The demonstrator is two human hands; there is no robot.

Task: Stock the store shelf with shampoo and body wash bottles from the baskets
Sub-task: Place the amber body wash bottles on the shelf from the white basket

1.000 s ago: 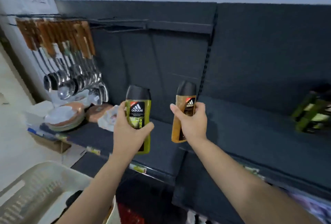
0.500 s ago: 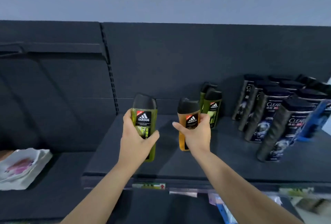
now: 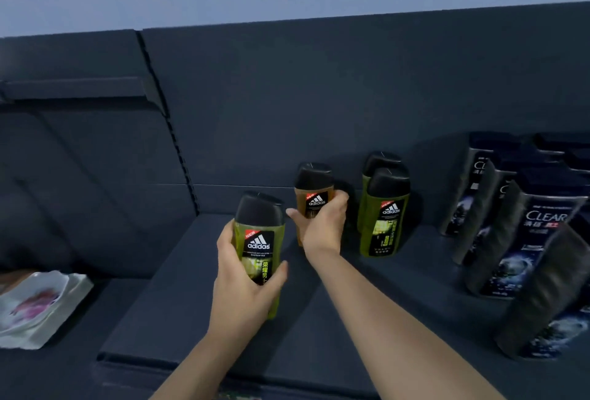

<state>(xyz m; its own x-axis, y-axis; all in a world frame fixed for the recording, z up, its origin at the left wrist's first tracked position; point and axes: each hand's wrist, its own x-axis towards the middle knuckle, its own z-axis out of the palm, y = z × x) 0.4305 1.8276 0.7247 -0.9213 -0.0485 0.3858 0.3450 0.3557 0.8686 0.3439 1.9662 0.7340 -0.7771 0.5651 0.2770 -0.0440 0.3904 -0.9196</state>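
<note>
My left hand (image 3: 242, 284) grips a green Adidas bottle (image 3: 260, 236) with a black cap, upright over the front half of the dark shelf (image 3: 178, 303). My right hand (image 3: 321, 227) grips an orange Adidas bottle (image 3: 313, 192), reached far back near the shelf's rear panel. Just right of it two green Adidas bottles (image 3: 384, 217) stand one behind the other. I cannot tell whether the orange bottle's base touches the shelf.
Several dark Clear shampoo bottles (image 3: 539, 233) stand in rows at the right of the shelf. A wrapped stack of plates (image 3: 38, 307) lies on the lower shelf at the left. The slotted upright (image 3: 172, 131) divides the back panels.
The view has swung right from the ladles to the shampoo bay. My right hand has carried the orange bottle deeper, beside the two green bottles. The left hand stays forward with its bottle.
</note>
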